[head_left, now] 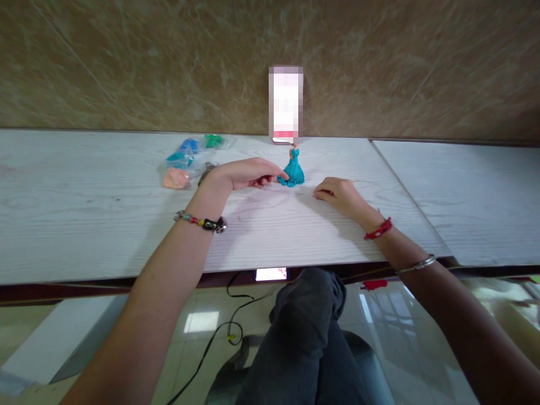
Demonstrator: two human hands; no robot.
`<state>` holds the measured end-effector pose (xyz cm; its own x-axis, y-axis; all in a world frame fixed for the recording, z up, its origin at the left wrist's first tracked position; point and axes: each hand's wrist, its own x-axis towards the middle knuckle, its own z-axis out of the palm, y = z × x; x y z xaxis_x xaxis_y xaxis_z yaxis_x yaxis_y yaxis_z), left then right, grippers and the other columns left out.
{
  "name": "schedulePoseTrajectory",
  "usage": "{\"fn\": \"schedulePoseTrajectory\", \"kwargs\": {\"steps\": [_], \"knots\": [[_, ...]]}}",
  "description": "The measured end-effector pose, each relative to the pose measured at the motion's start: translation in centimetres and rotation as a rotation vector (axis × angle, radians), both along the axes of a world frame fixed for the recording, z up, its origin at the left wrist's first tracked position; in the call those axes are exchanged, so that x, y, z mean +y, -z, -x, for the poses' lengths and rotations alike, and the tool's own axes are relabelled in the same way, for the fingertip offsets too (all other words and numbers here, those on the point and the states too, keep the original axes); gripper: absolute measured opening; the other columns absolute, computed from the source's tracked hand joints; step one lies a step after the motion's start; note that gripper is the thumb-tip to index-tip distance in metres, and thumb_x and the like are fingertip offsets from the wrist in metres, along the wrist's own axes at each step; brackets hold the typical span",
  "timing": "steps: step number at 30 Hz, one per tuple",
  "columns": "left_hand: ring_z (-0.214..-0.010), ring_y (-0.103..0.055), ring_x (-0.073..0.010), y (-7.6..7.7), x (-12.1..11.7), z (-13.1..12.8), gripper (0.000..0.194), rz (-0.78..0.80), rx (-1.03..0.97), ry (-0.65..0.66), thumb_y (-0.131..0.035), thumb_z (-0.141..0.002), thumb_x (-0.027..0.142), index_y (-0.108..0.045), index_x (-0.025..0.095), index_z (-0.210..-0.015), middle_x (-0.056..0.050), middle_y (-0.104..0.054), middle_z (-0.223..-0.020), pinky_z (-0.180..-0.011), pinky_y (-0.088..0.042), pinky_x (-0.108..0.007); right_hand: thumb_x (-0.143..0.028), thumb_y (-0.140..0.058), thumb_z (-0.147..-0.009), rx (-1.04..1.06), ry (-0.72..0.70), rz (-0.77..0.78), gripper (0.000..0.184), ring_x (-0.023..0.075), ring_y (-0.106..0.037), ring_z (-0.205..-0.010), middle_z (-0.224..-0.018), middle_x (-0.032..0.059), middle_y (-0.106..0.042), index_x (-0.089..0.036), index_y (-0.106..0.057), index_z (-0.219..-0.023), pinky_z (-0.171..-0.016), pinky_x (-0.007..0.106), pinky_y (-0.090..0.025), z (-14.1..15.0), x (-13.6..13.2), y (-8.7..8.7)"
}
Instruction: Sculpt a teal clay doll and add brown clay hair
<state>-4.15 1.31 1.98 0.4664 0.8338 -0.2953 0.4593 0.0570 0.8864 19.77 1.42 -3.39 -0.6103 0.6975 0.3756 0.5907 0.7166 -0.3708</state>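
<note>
A small clay doll figure (294, 169) in a teal gown stands upright on the white wood-grain table; its head is hidden by the blurred block over the phone. My left hand (253, 171) reaches in from the left, its index finger stretched out and touching the lower left of the skirt, the other fingers partly curled beneath. To the right of the figure, apart from it, my right hand (340, 194) rests on the tabletop with its fingers curled together. Whether anything small is between those fingertips is hidden.
Behind the figure a phone (287, 107) leans against the marbled wall, its screen blurred. Clear bags of peach clay (176, 178), teal clay (179, 159), blue clay (189, 145) and green clay (213, 140) lie at left. A lit screen (271, 274) and a black cable (230, 323) show below the table edge.
</note>
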Motion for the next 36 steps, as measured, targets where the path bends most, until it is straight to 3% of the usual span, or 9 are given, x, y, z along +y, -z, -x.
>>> {"fn": "schedulePoseTrajectory", "kwargs": {"steps": [4,22,28,36], "knots": [[-0.050,-0.027,-0.0058,-0.2,-0.2,-0.2,0.026,-0.006,0.037,-0.014,-0.051,-0.071,0.028,-0.063,0.012,-0.087,0.002,-0.036,-0.058,-0.048,-0.018,-0.025,-0.016,-0.058,-0.073,0.018,-0.002,-0.010,0.011,0.0138,-0.059,-0.068,-0.074,0.0042,-0.066,-0.016,-0.068,-0.076,-0.065,0.024,-0.043,0.2,0.1,0.2],[-0.051,-0.030,-0.0057,-0.2,-0.1,0.0,0.028,-0.040,0.051,-0.014,-0.051,-0.071,0.031,-0.064,0.013,-0.089,0.002,-0.039,-0.058,-0.048,-0.020,-0.022,-0.030,-0.042,-0.086,-0.200,-0.118,-0.072,0.031,0.0138,-0.056,-0.073,-0.091,0.0094,-0.059,-0.015,-0.068,-0.093,-0.068,0.026,-0.044,-1.2,-1.5,-0.4],[-0.050,-0.031,-0.0058,-0.3,-0.1,0.0,0.028,-0.047,0.050,-0.018,-0.050,-0.071,0.030,-0.064,0.015,-0.090,0.001,-0.040,-0.059,-0.048,-0.020,-0.023,-0.035,-0.040,-0.086,-0.291,-0.059,-0.086,0.035,0.0132,-0.055,-0.070,-0.103,0.0107,-0.055,-0.016,-0.063,-0.104,-0.068,0.028,-0.043,-1.0,-1.9,-0.7],[-0.051,-0.030,-0.0069,-0.5,-0.2,0.1,0.028,-0.063,0.049,0.006,-0.051,-0.071,0.031,-0.064,0.015,-0.090,0.001,-0.039,-0.057,-0.050,-0.020,-0.025,-0.036,-0.039,-0.086,-0.308,-0.074,-0.103,0.035,0.0116,-0.053,-0.067,-0.102,0.0098,-0.055,-0.017,-0.062,-0.106,-0.065,0.027,-0.042,-1.3,-2.1,-0.9]]}}
